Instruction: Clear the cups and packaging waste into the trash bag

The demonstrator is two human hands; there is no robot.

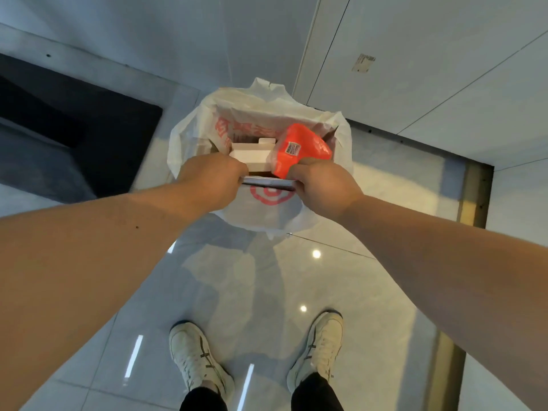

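Note:
A white plastic trash bag [261, 212] with red print stands open on the floor in front of me. Over its mouth I hold a flat dark tray-like piece [268, 182] by its two ends, my left hand [212, 179] on the left end and my right hand [323, 185] on the right end. My right hand's fingers also touch an orange-red package [302, 149] with a barcode label, which leans into the bag. Beside it, a white box [252, 155] sits in the bag's opening. Brown paper shows deeper inside the bag.
Glossy grey tiles [267, 292] cover the floor; my two feet in white sneakers [195, 357] stand below the bag. A dark mat or recess [89, 129] lies at the left. White wall panels [415, 69] and a metal threshold strip [474, 197] are at the right.

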